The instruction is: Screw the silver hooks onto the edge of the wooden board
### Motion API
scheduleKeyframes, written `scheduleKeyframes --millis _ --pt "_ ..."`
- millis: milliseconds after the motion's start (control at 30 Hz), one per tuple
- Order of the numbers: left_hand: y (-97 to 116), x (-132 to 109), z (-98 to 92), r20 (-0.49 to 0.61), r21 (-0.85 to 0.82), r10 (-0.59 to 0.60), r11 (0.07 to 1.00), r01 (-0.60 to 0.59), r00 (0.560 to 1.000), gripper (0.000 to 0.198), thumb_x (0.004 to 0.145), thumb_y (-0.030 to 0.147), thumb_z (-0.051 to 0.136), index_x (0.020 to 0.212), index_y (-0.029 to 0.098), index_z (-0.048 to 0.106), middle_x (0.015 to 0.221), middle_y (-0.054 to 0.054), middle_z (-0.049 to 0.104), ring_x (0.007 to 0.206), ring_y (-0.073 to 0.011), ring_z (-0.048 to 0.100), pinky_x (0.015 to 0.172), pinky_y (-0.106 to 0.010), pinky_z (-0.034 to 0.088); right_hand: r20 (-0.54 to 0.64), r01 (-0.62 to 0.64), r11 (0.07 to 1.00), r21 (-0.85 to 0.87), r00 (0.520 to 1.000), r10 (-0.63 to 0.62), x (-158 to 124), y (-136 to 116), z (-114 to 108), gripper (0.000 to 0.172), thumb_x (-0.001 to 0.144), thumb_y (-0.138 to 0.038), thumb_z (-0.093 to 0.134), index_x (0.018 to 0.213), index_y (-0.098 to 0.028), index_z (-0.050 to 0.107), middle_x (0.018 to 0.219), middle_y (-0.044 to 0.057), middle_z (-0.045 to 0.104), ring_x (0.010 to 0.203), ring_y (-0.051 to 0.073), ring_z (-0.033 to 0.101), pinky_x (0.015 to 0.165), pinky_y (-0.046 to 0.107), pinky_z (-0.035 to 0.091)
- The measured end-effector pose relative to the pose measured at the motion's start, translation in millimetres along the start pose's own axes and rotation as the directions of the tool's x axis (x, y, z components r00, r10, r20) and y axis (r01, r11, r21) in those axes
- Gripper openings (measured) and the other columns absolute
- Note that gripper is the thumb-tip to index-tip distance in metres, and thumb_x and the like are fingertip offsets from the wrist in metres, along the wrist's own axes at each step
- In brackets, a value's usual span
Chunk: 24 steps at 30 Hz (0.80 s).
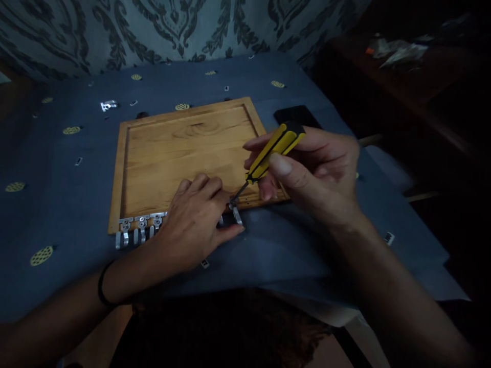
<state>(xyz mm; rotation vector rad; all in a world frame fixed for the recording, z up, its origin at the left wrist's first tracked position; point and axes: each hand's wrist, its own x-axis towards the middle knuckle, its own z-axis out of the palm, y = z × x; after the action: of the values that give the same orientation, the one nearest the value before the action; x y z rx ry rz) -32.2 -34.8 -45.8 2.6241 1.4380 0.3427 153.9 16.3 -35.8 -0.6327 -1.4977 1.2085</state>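
A framed wooden board (184,153) lies on the cloth-covered table. Along its near edge sits a row of silver metal hooks (142,225), fixed with screws at the left end. My left hand (195,220) rests over this edge, fingers curled, and steadies a metal hook (237,214) between thumb and fingers; part of the row is hidden beneath it. Gripped in my right hand (318,174) is a yellow and black screwdriver (274,151), slanting down to the left. Its tip meets the hook beside my left fingers; the screw there is too small to make out.
Beyond the board's far left corner lies a loose metal hook (109,105). A flat black object, perhaps a phone (297,116), is behind my right hand. At the far right, crumpled clear plastic (402,53) rests on dark furniture. Patterned curtain fabric (172,30) hangs behind the table.
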Motion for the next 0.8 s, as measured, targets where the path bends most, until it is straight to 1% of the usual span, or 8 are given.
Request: scheduleKeyframes --millis 67,133,233,333,433,567,700,800 --pt "0.2 0.0 -0.4 0.01 -0.006 -0.007 1.0 0.007 1.0 0.032 0.086 0.043 0.077 0.098 0.014 0.07 0.101 -0.009 0.067 0.098 -0.0301 0.057 0.082 -0.045 0.046 0.015 0.006 1.0 -0.007 1.0 -0.005 0.0 -1.2 -0.3 0.016 0.084 -0.037 0.08 0.094 -0.025 0.08 0.084 -0.001 0.075 0.045 0.007 0.061 0.041 0.023 0.052" --pt "0.2 0.2 -0.5 0.012 0.001 -0.014 1.0 0.014 1.0 0.033 0.085 0.043 0.077 0.1 0.015 0.07 0.103 -0.009 0.067 0.099 -0.03 0.057 0.083 -0.045 0.046 0.001 0.015 1.0 -0.017 1.0 -0.015 1.2 -1.7 0.3 0.015 0.08 -0.036 0.083 0.088 -0.024 0.08 0.085 -0.001 0.076 0.046 0.008 0.061 0.039 0.022 0.052" --pt "-0.1 0.5 -0.3 0.008 0.014 -0.011 1.0 0.011 1.0 0.032 0.085 0.044 0.077 0.097 0.016 0.07 0.102 -0.009 0.067 0.098 -0.0295 0.056 0.083 -0.044 0.046 -0.025 0.029 1.0 -0.003 0.999 -0.029 3.6 -0.9 1.6 0.017 0.072 -0.033 0.089 0.077 -0.023 0.077 0.081 -0.001 0.076 0.045 0.008 0.06 0.034 0.022 0.049" --pt "-0.5 0.5 -0.1 0.009 0.015 -0.006 1.0 0.006 1.0 0.031 0.086 0.044 0.076 0.097 0.017 0.069 0.101 -0.008 0.067 0.097 -0.0289 0.056 0.082 -0.044 0.045 -0.019 0.02 0.999 0.04 1.0 -0.019 4.7 0.6 1.9 0.018 0.07 -0.028 0.09 0.072 -0.023 0.073 0.075 0.0 0.076 0.039 0.009 0.058 0.031 0.022 0.047" --pt "-0.5 0.4 0.4 -0.003 0.013 -0.003 1.0 0.003 1.0 0.032 0.085 0.044 0.077 0.098 0.016 0.07 0.1 -0.008 0.067 0.097 -0.029 0.056 0.082 -0.044 0.046 -0.003 -0.007 0.998 0.054 1.0 0.007 3.4 0.4 0.7 0.018 0.073 -0.032 0.089 0.08 -0.023 0.075 0.075 0.0 0.076 0.04 0.009 0.059 0.034 0.023 0.05" --pt "-0.2 0.8 0.8 -0.007 0.007 -0.002 1.0 0.002 1.0 0.034 0.084 0.045 0.078 0.097 0.014 0.071 0.098 -0.008 0.067 0.097 -0.0296 0.056 0.082 -0.045 0.046 0.028 -0.044 0.998 0.037 0.999 0.043 1.2 -1.8 -0.9 0.021 0.081 -0.036 0.082 0.097 -0.023 0.078 0.085 -0.001 0.078 0.045 0.008 0.063 0.042 0.023 0.055" --pt "-0.1 1.1 0.0 0.0 -0.002 -0.01 1.0 0.01 1.0 0.035 0.085 0.044 0.078 0.102 0.014 0.072 0.101 -0.009 0.067 0.098 -0.0304 0.056 0.082 -0.045 0.046 0.025 -0.023 0.999 0.035 0.999 0.023 1.8 -1.5 0.6 0.014 0.076 -0.027 0.086 0.085 -0.023 0.076 0.079 -0.002 0.077 0.042 0.008 0.06 0.039 0.023 0.054" --pt "-0.2 1.0 -0.2 -0.005 -0.003 -0.003 1.0 0.003 1.0 0.037 0.084 0.043 0.079 0.104 0.013 0.072 0.101 -0.009 0.067 0.098 -0.0309 0.057 0.082 -0.046 0.046 0.001 0.013 0.999 0.031 1.0 -0.013 2.7 0.8 1.9 0.018 0.072 -0.029 0.089 0.076 -0.024 0.072 0.077 -0.002 0.076 0.041 0.009 0.058 0.035 0.024 0.051"
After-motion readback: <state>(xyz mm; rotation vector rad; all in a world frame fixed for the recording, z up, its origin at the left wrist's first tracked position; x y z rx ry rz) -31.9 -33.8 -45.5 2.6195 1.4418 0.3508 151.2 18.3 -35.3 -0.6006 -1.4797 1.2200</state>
